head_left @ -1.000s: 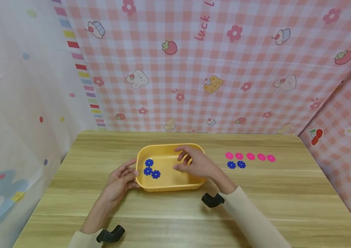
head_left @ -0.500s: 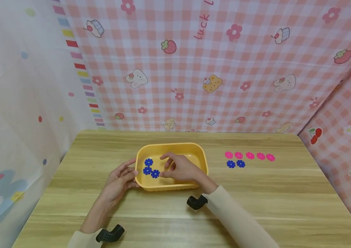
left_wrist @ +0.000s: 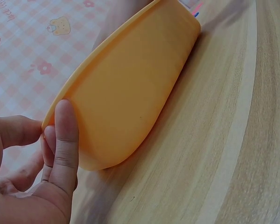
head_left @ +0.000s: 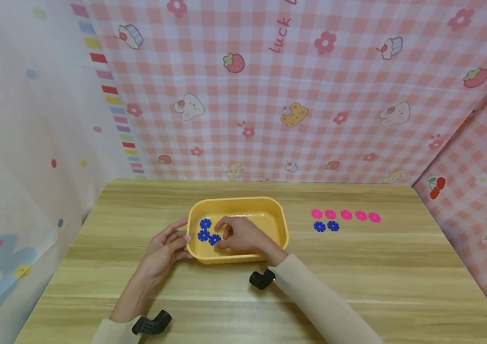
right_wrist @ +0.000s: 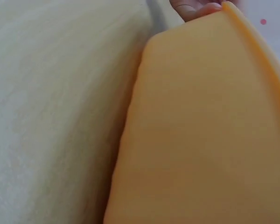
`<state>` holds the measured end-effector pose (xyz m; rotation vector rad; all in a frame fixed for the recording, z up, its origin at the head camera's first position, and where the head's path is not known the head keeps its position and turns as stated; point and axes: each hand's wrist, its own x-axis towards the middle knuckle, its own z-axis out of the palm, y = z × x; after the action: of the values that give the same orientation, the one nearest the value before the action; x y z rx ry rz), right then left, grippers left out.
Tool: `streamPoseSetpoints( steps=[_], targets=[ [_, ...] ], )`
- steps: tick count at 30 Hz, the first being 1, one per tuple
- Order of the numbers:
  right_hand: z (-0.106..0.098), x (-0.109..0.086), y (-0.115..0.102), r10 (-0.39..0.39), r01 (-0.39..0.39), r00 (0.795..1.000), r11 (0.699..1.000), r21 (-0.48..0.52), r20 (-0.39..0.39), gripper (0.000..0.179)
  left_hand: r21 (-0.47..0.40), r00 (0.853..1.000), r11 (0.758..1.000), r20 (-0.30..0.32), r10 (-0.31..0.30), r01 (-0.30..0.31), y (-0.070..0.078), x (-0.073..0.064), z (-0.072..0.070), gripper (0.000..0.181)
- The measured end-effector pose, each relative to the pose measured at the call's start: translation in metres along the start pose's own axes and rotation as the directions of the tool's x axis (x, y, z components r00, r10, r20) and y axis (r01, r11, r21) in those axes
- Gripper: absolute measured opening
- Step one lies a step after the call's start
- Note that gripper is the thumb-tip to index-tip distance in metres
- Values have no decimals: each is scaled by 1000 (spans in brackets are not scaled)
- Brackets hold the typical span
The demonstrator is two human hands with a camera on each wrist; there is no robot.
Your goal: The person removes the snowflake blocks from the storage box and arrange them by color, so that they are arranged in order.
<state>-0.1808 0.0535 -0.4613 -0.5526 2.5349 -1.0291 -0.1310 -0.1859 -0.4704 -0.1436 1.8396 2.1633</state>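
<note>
A yellow plastic bin (head_left: 269,224) stands on the table in the head view. My left hand (head_left: 161,251) grips its left end; in the left wrist view, thumb and fingers pinch the rim (left_wrist: 79,74). Inside, near the left end, lie three blue notched interlocking discs (head_left: 203,235). My right hand (head_left: 243,235) reaches into the bin from the right. Its thumb and index finger stand apart around the rightmost blue disc (head_left: 214,240), thumb tip right at its edge. In the right wrist view, the bin's outer wall (right_wrist: 200,126) hides this hand.
Right of the bin, a row of several pink discs (head_left: 346,215) lies on the wooden table (head_left: 209,306). Two blue discs (head_left: 326,226) lie just below that row's left end. A pink checked cloth (head_left: 234,95) hangs behind the table's far edge.
My right hand has moved left and down inside the bin, from its right half to the rightmost blue disc there. The left hand has kept its hold on the bin's end.
</note>
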Motion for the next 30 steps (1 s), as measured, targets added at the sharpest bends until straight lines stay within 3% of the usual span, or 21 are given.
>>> streamPoseSetpoints(
  steps=[11,20,30],
  targets=[
    [6,8,-4,-35,29,998,993,-118,-46,19,-5,1000,1000,0,4,-4,2,-1,-3,59],
    [2,4,-2,-25,25,999,1000,-16,-34,19,-13,1000,1000,-8,-3,3,1,0,-2,57],
    [-8,-3,3,-94,94,996,995,37,0,9,-9,1000,1000,5,5,-5,1,-2,0,60]
  ],
)
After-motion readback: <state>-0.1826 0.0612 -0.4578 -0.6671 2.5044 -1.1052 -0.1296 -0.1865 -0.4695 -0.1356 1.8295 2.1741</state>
